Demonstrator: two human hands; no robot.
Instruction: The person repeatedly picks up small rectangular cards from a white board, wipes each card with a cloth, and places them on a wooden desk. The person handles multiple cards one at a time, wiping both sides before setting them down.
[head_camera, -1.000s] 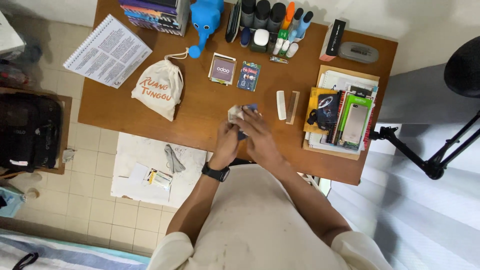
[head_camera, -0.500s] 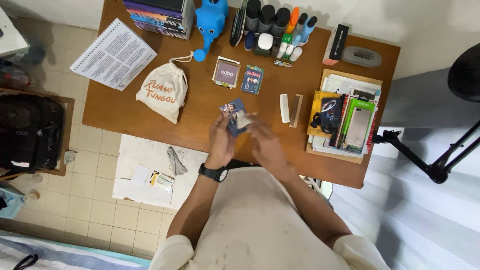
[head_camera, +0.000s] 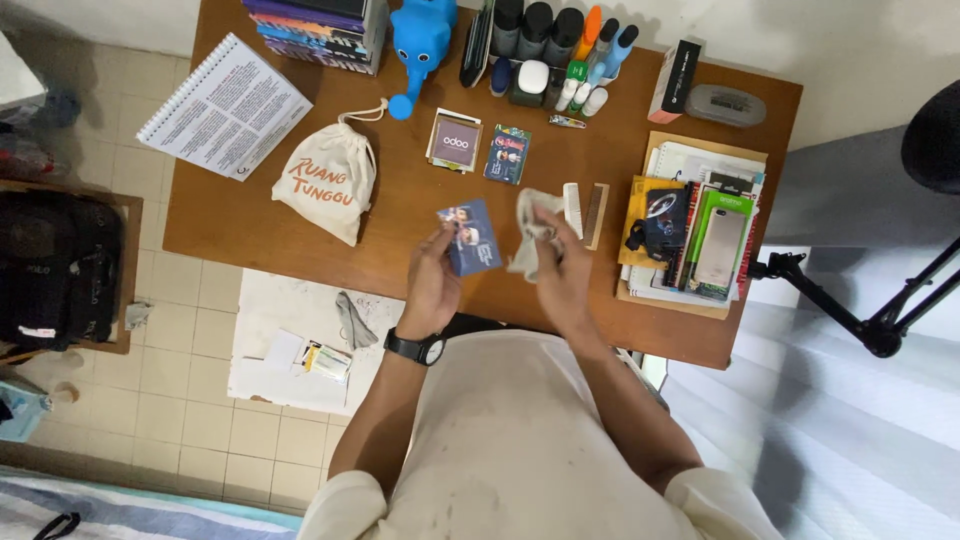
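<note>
My left hand (head_camera: 432, 285) pinches the blue card (head_camera: 470, 237) just above the desk (head_camera: 400, 215) while my right hand (head_camera: 562, 268) closes on what looks like a crumpled cloth (head_camera: 530, 228), mid-wipe, so the cloth must meet the card's face next.

Open wood in front of you, clutter on three sides

You have bare brown wooden desk (head_camera: 400, 225) between the cream drawstring bag (head_camera: 327, 180) and your hands; a white comb (head_camera: 572, 209) and wooden comb (head_camera: 592, 215) block the right; bottles (head_camera: 540, 30) line the far edge.
</note>
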